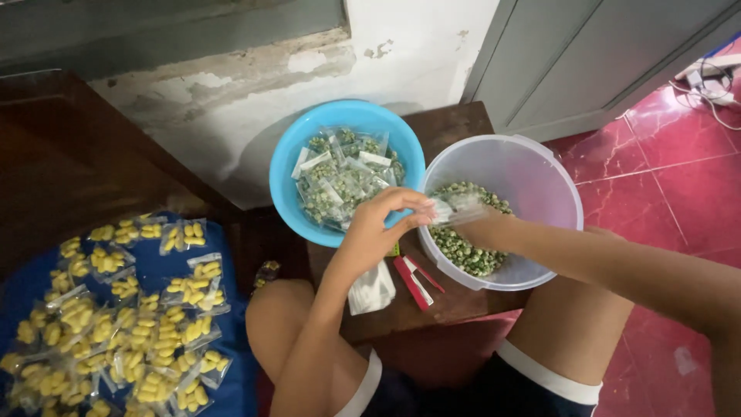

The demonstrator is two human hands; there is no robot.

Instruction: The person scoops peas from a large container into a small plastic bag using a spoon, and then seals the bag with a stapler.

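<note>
Hands together over the near rim of the clear tub (540, 166), at its left edge. Left hand (378, 228) pinches a small clear packet (457, 207) by its left end, fingertips closed on it; packet's long axis runs left to right, out over the green coated nuts (467, 247) in the tub. Right hand (482, 228) sits just under the packet, half hidden (whether it grips I cannot tell). Blue bowl (287, 174) of filled packets lies just left, nearer the left hand. Yellow snack packets (131, 324) well apart, far left.
</note>
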